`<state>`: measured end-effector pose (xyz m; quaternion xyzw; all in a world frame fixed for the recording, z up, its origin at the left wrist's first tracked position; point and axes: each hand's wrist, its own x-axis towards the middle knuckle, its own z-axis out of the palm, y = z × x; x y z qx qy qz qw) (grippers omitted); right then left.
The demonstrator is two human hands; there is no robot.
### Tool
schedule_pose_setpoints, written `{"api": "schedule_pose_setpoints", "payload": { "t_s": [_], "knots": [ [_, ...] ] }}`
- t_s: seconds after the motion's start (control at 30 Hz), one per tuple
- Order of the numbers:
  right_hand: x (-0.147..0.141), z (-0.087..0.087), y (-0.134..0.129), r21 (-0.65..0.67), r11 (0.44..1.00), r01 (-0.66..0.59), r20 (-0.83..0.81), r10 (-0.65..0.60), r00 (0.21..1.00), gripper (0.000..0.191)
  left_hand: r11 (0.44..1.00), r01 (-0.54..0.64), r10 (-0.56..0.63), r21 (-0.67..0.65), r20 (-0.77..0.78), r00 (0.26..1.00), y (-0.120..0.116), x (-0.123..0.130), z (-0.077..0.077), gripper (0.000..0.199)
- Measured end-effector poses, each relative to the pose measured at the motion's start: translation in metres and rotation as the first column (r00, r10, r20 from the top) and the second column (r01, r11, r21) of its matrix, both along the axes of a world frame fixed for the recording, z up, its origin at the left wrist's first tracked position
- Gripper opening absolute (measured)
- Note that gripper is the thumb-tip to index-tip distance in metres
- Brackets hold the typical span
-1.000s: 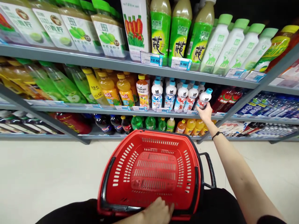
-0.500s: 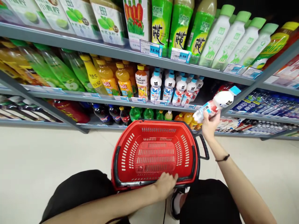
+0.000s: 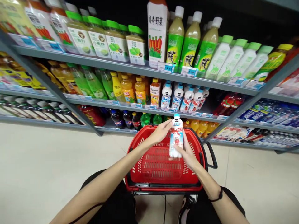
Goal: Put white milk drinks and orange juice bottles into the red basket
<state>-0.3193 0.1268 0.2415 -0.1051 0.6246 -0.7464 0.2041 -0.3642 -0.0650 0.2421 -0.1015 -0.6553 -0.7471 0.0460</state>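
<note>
A white drink bottle (image 3: 177, 137) with a blue cap and a red and blue label stands upright in the air over the red shopping basket (image 3: 154, 186). My right hand (image 3: 188, 154) is closed around its lower part from the right, the thumb across the label. My left hand (image 3: 162, 131) grips the bottle's upper left side, its fingertips partly hidden behind it. Below, the slotted floor of the basket shows no goods. The basket's black handle (image 3: 211, 155) sticks out at the right.
Ahead runs a grey shelf (image 3: 149, 73) of drinks. Similar white bottles (image 3: 188, 99) stand on its middle level, juice bottles (image 3: 140, 88) beside them. Soda bottles (image 3: 119, 118) fill the bottom level. My knees flank the basket above the pale floor (image 3: 46, 158).
My right hand has brought the bottle left and down from the shelf side to above the basket. My left hand has left the basket's near rim and taken hold of the bottle. The view has shifted.
</note>
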Motion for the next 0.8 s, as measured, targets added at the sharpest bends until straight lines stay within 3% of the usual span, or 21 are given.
{"api": "schedule_pose_setpoints", "payload": {
  "t_s": [0.1,0.17,0.27,0.37,0.57,0.8],
  "knots": [
    [0.004,-0.020,-0.011,0.054,0.997,0.055,-0.082,-0.050,0.995,0.103,0.982,-0.051,0.044,0.179,0.045,0.998,-0.002,0.016,-0.007,0.063],
    [0.005,-0.034,-0.018,0.062,0.994,0.089,-0.105,-0.082,0.991,0.091,0.965,-0.091,0.081,0.247,0.050,0.995,-0.005,0.028,-0.007,0.073],
    [0.007,-0.047,-0.026,0.062,0.992,-0.106,0.019,0.105,0.994,0.061,0.959,-0.067,0.069,0.274,0.006,0.998,-0.009,0.044,0.000,0.076],
    [0.009,-0.044,-0.027,-0.028,0.970,-0.242,0.090,0.243,0.966,0.052,0.964,-0.005,0.027,0.266,-0.079,0.997,-0.014,0.054,0.006,0.074],
    [0.015,-0.030,-0.024,-0.059,0.973,-0.222,0.010,0.223,0.975,0.046,0.950,0.036,0.043,0.309,-0.245,0.969,-0.023,0.064,0.013,0.061],
    [0.025,-0.022,-0.029,0.040,0.994,-0.101,-0.052,0.103,0.993,0.047,0.942,0.032,0.051,0.335,-0.236,0.970,-0.026,0.065,0.005,0.062]
  ]
}}
